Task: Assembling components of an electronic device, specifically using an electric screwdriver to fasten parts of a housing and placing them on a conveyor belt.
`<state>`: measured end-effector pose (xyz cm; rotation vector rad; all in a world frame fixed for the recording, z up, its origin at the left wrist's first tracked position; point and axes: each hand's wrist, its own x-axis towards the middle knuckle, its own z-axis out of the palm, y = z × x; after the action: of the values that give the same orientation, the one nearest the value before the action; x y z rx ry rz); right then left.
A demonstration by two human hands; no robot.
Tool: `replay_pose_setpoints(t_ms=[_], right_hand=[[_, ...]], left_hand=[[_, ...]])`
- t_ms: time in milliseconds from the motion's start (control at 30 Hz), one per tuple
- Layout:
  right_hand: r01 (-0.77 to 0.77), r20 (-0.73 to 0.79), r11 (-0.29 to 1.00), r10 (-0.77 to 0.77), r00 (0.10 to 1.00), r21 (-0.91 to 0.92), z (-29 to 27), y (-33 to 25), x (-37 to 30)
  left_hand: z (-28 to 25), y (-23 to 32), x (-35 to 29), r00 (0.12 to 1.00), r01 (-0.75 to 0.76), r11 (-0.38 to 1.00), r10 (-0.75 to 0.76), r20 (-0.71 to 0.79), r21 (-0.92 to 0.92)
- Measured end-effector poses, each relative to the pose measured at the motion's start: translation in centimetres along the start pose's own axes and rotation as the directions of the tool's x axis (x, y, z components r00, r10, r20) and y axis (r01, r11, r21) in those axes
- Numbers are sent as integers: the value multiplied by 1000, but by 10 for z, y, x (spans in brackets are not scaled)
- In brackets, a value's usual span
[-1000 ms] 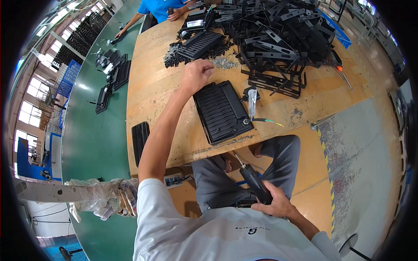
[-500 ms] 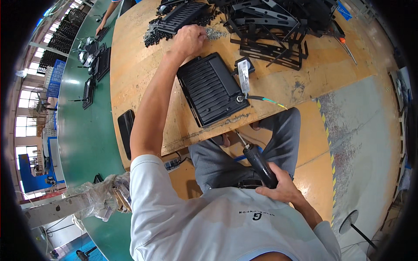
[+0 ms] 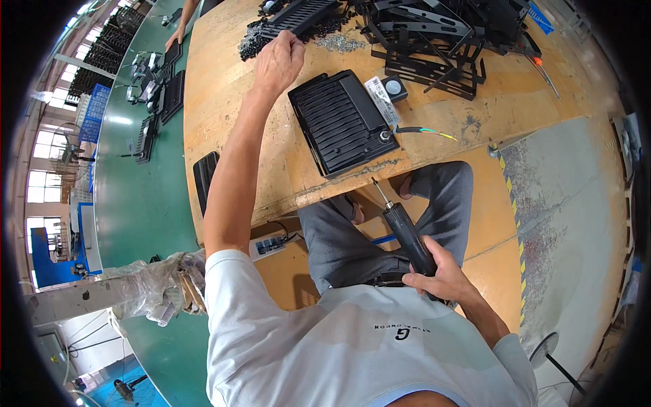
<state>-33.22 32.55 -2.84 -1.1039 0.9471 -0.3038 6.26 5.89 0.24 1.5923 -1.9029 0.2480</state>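
My left hand (image 3: 278,60) reaches far across the wooden workbench (image 3: 224,108), fingers pinched at the edge of a heap of small black parts (image 3: 254,42); whether it holds one is hidden. A black ribbed housing (image 3: 339,122) lies flat near the bench's front edge, just right of my left forearm. A small grey sensor block with a label (image 3: 386,91) and coloured wires (image 3: 424,130) sit against its right side. My right hand (image 3: 441,275) rests over my lap, shut on a black electric screwdriver (image 3: 405,234) whose bit points up toward the bench edge.
A tangle of black metal brackets (image 3: 434,41) fills the bench's far right, with loose screws (image 3: 339,44) beside it. Another person's arm (image 3: 183,24) reaches in at the far left. Black housings (image 3: 169,95) lie on the green floor, and a power strip (image 3: 274,244) hangs under the bench.
My left hand has stretched farther from the ribbed housing up to the heap of small black parts. The right hand keeps the screwdriver over my lap.
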Motion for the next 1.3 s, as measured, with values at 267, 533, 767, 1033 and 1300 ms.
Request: replay_pose_setpoints(t_ms=[267, 533, 767, 1033, 1300], right_hand=[[10, 16, 999, -10, 1000, 33, -3, -4, 0], [46, -21, 994, -44, 999, 99, -8, -3, 1], [58, -29, 992, -55, 998, 111, -9, 0, 8], [81, -14, 991, -80, 997, 109, -6, 8, 16], [94, -7, 991, -94, 996, 90, -6, 2, 22]], left_hand=[[-39, 84, -88, 970, -160, 871, 227, 91, -465], [-28, 124, -102, 965, -97, 832, 213, 153, -545], [-18, 132, -107, 986, -58, 896, 120, 115, -440], [-17, 130, -107, 987, -56, 877, 121, 108, -477], [-16, 126, -109, 985, -102, 875, 154, 73, -474]])
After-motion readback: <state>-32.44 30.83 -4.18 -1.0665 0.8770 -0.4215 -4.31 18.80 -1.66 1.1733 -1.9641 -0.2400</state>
